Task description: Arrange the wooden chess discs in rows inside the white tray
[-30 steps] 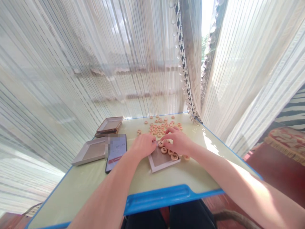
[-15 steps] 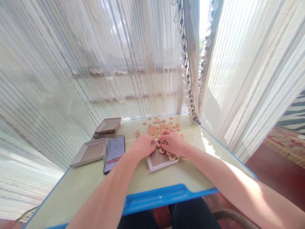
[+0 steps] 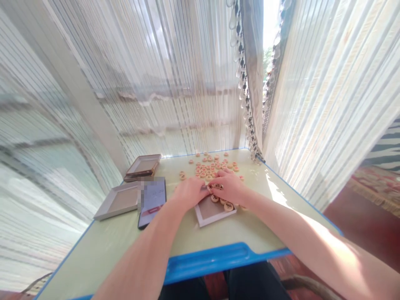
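On the bench (image 3: 125,237), right hand (image 3: 230,188) pinches discs (image 3: 228,206) over a tray (image 3: 208,213), left hand (image 3: 187,194) beside it, grip unclear; discs seem light, hard, smooth, best held by rims.

HEAD-CAMERA VIEW: Two bare forearms, uncovered from elbow to wrist, the left forearm (image 3: 150,250) in soft shade and the right forearm (image 3: 300,237) lit bright by sun along its upper side. The left grip (image 3: 187,192) and right grip (image 3: 229,187) are bare hands. Below the near blue edge of the counter (image 3: 203,258), black trousers (image 3: 240,283) cover both legs, a narrow gap between them.
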`<state>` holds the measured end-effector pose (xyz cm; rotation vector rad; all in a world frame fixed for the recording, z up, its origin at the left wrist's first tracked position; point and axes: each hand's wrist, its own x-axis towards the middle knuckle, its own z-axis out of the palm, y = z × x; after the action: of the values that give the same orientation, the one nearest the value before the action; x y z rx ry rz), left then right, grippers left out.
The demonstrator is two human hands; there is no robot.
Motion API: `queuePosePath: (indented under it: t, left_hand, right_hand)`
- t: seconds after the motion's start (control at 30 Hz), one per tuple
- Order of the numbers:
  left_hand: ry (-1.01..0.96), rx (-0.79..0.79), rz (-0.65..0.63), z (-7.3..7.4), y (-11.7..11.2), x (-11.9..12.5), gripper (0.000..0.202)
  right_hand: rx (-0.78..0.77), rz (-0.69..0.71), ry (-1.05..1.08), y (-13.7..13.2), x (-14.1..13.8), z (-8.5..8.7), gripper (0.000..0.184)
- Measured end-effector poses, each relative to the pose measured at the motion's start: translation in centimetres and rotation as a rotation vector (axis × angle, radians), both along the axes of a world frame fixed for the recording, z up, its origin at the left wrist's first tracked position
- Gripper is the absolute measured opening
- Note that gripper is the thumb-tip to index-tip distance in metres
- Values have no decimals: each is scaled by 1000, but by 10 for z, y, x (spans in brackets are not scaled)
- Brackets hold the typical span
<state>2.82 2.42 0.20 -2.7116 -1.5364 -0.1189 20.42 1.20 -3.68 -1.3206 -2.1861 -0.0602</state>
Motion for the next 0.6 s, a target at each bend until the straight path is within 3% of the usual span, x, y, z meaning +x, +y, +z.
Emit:
queuePosePath:
  t: [0.6]
  left_hand:
    - [-21, -2, -36, -7, 7, -5, 22]
  right_hand:
    - [-76, 30, -10, -4, 1, 4, 18]
